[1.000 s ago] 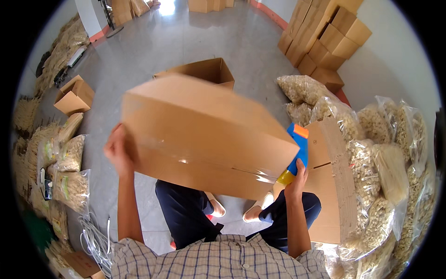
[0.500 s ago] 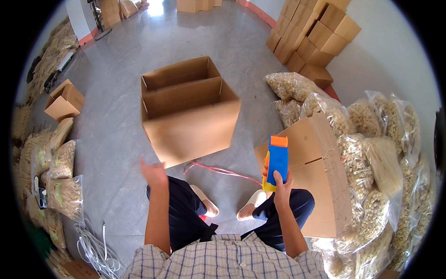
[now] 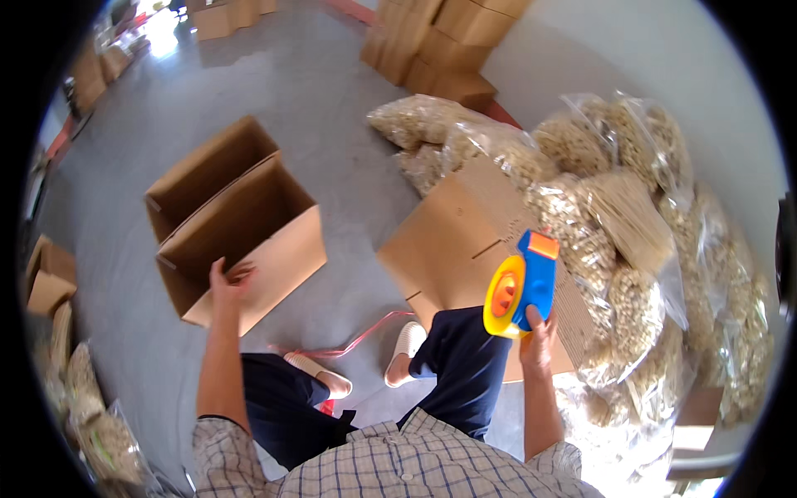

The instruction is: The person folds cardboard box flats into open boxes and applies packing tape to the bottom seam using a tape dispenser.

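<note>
In my right hand (image 3: 538, 342) is a tape dispenser (image 3: 540, 278) with a blue body, a yellow ring and orange parts, held upright over the right leg. The thumb lies on its blue side. My left hand (image 3: 231, 280) reaches over the near wall of an open-topped cardboard box (image 3: 278, 267), fingers apart at its rim. Whether the fingertips touch the cardboard, I cannot tell. A second open-topped box (image 3: 202, 178) stands against the far side of the first. Under the dispenser, a flattened cardboard box (image 3: 461, 241) leans on bags to the right.
Clear plastic bags (image 3: 635, 319) of pale, chunky material pile up along the right wall. Stacked cartons (image 3: 448, 50) stand behind them. Pink strapping (image 3: 357, 339) lies on the floor by my feet. A small open carton (image 3: 51, 278) and more bags (image 3: 108, 440) line the left side.
The view has turned to the right, so the boxes appear farther left. My left hand has gone from beside the near box to its rim. The dispenser has turned, showing its yellow ring.
</note>
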The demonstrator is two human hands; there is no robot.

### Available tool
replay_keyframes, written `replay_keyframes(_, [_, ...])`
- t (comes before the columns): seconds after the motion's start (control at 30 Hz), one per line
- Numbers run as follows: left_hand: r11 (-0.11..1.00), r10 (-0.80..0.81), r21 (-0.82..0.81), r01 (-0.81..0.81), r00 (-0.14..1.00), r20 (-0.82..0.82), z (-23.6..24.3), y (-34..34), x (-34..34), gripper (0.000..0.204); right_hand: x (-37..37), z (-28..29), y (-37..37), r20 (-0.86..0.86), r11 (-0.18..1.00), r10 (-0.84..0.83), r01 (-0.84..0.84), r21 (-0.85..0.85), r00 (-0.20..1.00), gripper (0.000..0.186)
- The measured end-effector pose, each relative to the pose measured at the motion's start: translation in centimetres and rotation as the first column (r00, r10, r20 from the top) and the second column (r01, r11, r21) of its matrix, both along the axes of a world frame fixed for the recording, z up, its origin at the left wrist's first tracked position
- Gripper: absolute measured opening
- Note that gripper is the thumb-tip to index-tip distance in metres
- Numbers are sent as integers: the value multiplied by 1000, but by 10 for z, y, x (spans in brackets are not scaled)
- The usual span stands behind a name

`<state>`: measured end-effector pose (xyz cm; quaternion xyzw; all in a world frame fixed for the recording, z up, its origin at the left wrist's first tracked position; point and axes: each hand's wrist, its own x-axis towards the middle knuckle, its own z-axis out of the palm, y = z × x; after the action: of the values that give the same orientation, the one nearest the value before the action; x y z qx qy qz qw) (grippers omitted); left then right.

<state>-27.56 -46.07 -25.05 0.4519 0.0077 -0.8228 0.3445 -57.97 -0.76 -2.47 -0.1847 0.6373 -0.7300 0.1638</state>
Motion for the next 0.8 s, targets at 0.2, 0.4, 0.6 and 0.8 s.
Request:
replay_keyframes(0.2, [961, 242, -141, -236, 970, 23, -33, -90, 22, 16, -55, 8, 59, -259, 932, -236, 294, 210, 936, 45])
replay_keyframes(0.4, [866, 92, -478, -147, 986, -136, -20, -110, 2, 50, -63, -6, 86, -691, 330, -95, 678, 657, 716, 60])
replay_keyframes(0.6, [-9, -541, -823, 568, 690, 482, 53, 31, -163, 60, -64, -44, 91, -667, 226, 72, 639, 735, 741, 69])
replay_keyframes(0.8, [-866, 16, -272, 419, 568, 823, 131, 233, -301, 74, -55, -54, 82, -673, 192, 178, 646, 739, 717, 60])
